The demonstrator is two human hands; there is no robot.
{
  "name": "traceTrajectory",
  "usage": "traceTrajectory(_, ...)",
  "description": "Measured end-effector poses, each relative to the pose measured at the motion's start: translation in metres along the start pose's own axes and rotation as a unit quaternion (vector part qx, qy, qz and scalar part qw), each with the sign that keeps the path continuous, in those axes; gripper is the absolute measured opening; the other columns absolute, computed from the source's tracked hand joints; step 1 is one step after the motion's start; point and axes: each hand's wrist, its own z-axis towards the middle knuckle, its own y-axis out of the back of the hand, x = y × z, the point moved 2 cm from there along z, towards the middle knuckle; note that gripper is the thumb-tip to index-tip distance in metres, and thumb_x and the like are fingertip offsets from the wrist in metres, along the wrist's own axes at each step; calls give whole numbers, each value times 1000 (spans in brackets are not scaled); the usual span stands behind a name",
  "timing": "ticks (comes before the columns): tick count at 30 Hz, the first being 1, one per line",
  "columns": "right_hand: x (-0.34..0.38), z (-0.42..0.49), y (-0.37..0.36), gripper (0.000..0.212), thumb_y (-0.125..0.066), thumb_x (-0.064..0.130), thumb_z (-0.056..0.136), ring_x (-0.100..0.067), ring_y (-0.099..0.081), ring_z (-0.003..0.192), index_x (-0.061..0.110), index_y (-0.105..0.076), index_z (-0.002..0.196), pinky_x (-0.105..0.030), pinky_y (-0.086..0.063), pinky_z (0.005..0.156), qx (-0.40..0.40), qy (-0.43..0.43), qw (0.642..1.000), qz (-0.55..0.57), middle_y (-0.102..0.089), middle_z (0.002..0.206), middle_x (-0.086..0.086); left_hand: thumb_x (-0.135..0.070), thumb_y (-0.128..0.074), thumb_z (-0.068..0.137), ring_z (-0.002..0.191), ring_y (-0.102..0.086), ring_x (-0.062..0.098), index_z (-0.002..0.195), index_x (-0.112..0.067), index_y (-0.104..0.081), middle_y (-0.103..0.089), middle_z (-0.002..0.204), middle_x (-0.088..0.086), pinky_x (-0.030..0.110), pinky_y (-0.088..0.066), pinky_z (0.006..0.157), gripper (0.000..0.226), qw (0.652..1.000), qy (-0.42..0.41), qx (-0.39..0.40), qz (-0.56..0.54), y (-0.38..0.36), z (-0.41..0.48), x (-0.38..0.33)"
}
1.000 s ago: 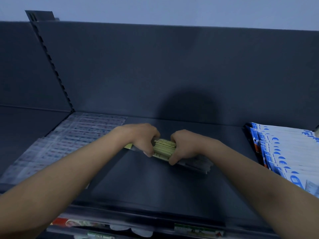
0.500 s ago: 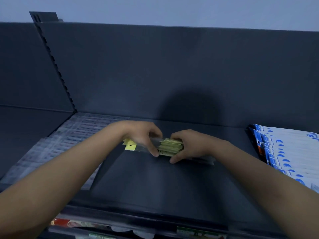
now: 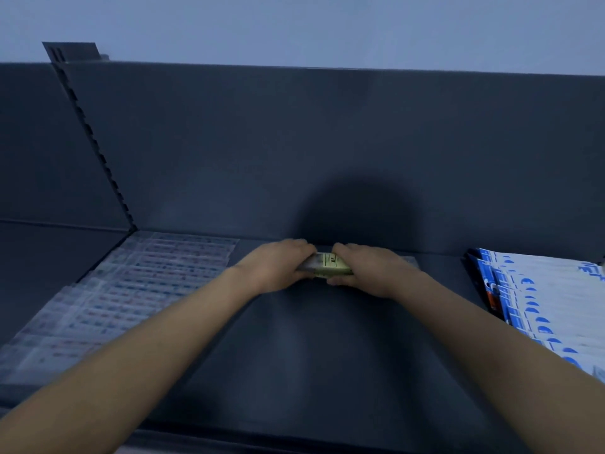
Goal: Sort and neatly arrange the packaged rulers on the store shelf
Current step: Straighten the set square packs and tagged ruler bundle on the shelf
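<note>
on the dark shelf (image 3: 294,355), left hand (image 3: 278,267) and right hand (image 3: 370,270) each grip the ruler bundle (image 3: 329,265)

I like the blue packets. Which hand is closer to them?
Right. The right hand holds the yellow bundle on the side toward the blue packets; the left hand holds its other side, farther away.

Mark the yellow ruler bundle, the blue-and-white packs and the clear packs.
yellow ruler bundle (image 3: 330,265): head view, its exposed label face
blue-and-white packs (image 3: 550,280): head view, white face of a pack
clear packs (image 3: 157,279): head view, middle of the spread
</note>
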Motion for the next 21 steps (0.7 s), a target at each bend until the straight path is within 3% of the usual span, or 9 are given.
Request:
traceTrajectory(5,-9,12,-3,47,-50,51,91,-23,-47,104,16,-46,121,-32,-37,79,-12,-21,1000,-12,-45,116,-6,-41,-50,96,108,-53,21,122,-16,-53,-55,116,3,40,-44,91,36,999,40,21,-31,-3,17,1)
traceTrajectory(14,0,6,-10,41,-46,40,94,-25,-51,108,13,-48,125,-37,-40,90,-57,-51,997,-4,-52,120,-7,-28,-48,90,114,-50,24,129,-13,-50,-52,124,4,39,-43,95,41,999,46,6,11,-8,19,-4)
traceTrajectory(19,8,-6,-18,44,-43,39,94,-25,-52,112,13,-44,129,-34,-36,92,-76,-66,995,-6,-55,127,-7,-30,-52,88,127,-46,20,144,-17,-38,-47,143,1,32,-39,103,59,998,50,25,-26,-9,7,-4)
traceTrajectory(21,13,-12,-20,50,-43,44,93,-24,-50,117,13,-42,132,-34,-33,96,-84,-65,994,6,-53,132,-6,-34,-53,88,137,-36,18,150,-19,-29,-36,153,0,30,-32,110,68,998,43,32,-27,-9,-1,-6)
